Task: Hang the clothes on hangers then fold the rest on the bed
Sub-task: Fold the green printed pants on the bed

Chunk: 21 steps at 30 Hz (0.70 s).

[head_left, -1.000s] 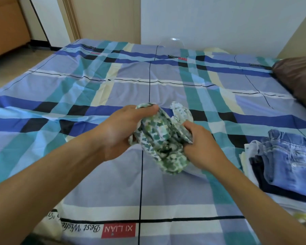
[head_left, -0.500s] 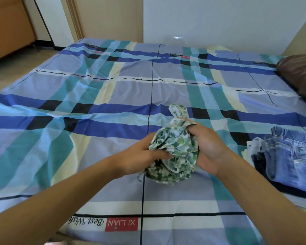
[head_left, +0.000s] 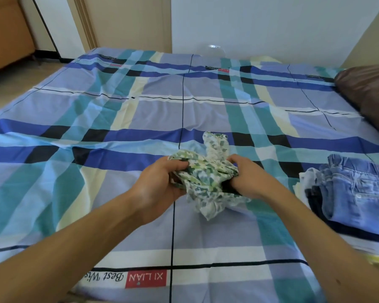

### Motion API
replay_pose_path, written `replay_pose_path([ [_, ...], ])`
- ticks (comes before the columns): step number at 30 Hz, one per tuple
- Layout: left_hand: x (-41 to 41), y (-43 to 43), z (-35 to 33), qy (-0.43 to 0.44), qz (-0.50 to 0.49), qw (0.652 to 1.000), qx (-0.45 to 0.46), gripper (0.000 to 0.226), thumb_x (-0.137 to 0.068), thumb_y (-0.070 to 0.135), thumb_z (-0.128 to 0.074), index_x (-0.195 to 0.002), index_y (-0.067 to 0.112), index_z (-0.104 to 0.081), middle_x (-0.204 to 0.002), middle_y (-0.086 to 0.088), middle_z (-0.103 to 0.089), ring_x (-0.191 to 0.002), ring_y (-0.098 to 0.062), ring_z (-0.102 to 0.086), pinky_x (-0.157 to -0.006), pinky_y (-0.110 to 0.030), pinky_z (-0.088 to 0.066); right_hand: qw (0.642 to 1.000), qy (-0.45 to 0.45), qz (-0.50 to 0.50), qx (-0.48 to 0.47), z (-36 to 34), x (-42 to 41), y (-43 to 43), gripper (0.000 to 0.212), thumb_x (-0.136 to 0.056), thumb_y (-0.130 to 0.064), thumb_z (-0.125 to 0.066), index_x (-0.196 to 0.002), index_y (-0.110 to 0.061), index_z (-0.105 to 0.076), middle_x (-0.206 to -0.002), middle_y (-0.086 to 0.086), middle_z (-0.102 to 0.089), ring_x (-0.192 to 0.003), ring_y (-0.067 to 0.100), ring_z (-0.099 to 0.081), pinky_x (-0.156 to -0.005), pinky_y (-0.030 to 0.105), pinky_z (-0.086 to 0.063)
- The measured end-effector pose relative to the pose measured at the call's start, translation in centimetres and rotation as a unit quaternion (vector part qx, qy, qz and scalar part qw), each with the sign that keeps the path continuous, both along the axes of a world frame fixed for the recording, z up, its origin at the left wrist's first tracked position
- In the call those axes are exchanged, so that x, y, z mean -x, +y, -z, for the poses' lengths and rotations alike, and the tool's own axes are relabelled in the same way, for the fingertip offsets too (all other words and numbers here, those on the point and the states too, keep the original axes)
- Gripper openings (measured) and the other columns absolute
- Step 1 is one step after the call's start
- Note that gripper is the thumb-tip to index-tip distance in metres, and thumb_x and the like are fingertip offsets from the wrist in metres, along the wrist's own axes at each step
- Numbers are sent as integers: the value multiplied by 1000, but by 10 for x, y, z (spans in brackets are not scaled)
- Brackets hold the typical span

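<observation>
now the green patterned cloth point(head_left: 208, 178), bunched more tightly than a second ago and lowered toward the bed point(head_left: 118, 119), is clamped between the left hand point(head_left: 162, 184) and right hand point(head_left: 247, 180), so folding is judged barely begun beside the folded pile point(head_left: 348, 189).

Bright, even daylight, soft and diffuse; no hard glare. Bed sheet point(head_left: 140, 119) well exposed, colours saturated. White wall point(head_left: 271, 25) at the far edge near clipping, no detail. Shadows faint: a soft dark patch under the crumpled floral garment point(head_left: 208, 180) and between the hands. Wide-angle distortion is clear, with the bed's edges bowing and stripes curving toward the frame corners. Forearms at the bottom corners are stretched and soft. Slight motion blur on the folded jeans pile point(head_left: 357, 191) at the bed's right edge. Centre reasonably sharp; compression smearing overall.
</observation>
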<state>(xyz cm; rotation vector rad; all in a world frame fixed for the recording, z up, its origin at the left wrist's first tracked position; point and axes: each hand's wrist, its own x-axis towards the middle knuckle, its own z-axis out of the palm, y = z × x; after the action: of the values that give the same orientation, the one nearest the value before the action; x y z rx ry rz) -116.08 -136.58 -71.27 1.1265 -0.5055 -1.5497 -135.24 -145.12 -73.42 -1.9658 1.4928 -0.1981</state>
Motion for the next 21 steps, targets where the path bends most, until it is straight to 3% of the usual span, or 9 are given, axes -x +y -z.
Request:
replay_pose_path([
  [4,1,9,2,108,87,990,-17,44,-97,10,-35,-132,-1,-58,-126,-19,-68,-113,-31,-69,-98,-47,-55,996,-82,19,31,14,-11,-4,36,-86,-8,-63,-116,-28,-64,-106,-3,-69,-94,18,-66,-76,32,-53],
  [7,-6,9,6,95,122,988,-5,44,-88,23,-45,-117,3,-72,-121,-18,-71,-105,-30,-72,-98,-42,-52,989,-145,18,32,7,-14,4,39,-92,-3,-58,-112,-31,-74,-108,-3,-70,-101,19,-67,-88,33,-55],
  [9,-10,10,9,30,150,988,7,43,-77,30,-59,-108,8,-77,-117,-17,-72,-98,-30,-73,-90,-40,-56,975,-215,30,-56,1,-14,10,42,-97,2,-45,-93,-22,-79,-96,3,-78,-91,22,-73,-79,36,-60],
  [11,-15,10,18,-125,198,971,54,57,-69,29,-75,-123,13,-66,-119,-15,-71,-103,-31,-72,-88,-44,-59,932,-316,67,-166,-7,-16,18,48,-98,7,-40,-80,-15,-79,-86,8,-78,-76,20,-75,-62,28,-59],
  [12,-16,9,22,-212,206,953,73,64,-66,27,-81,-127,20,-59,-120,-11,-70,-103,-27,-72,-88,-42,-60,909,-356,81,-201,-10,-17,20,48,-97,9,-41,-79,-13,-79,-86,10,-78,-75,19,-75,-61,27,-59],
  [14,-16,7,29,-321,180,926,83,79,-63,29,-85,-133,37,-48,-124,-1,-61,-100,-10,-70,-85,-33,-60,886,-395,87,-226,-12,-19,22,37,-96,10,-46,-90,-8,-77,-93,14,-78,-82,23,-76,-69,33,-62],
  [16,-19,6,35,-326,197,921,86,94,-60,32,-85,-141,49,-40,-132,8,-56,-108,-3,-65,-91,-29,-57,877,-412,72,-238,-15,-20,26,29,-96,8,-49,-104,-5,-73,-100,15,-77,-88,26,-76,-75,36,-62],
  [19,-19,9,35,-267,291,918,33,74,-56,34,-78,-127,35,-58,-117,5,-72,-107,-13,-69,-86,-26,-56,864,-419,34,-275,-20,-19,36,29,-101,-1,-46,-109,-9,-73,-104,13,-77,-95,27,-75,-82,39,-61],
  [21,-14,8,33,-260,280,924,12,44,-70,29,-72,-112,19,-65,-107,-3,-77,-100,-21,-72,-88,-34,-57,898,-373,3,-232,-24,-18,37,28,-104,-12,-45,-109,-13,-73,-106,8,-77,-101,23,-74,-89,38,-60],
])
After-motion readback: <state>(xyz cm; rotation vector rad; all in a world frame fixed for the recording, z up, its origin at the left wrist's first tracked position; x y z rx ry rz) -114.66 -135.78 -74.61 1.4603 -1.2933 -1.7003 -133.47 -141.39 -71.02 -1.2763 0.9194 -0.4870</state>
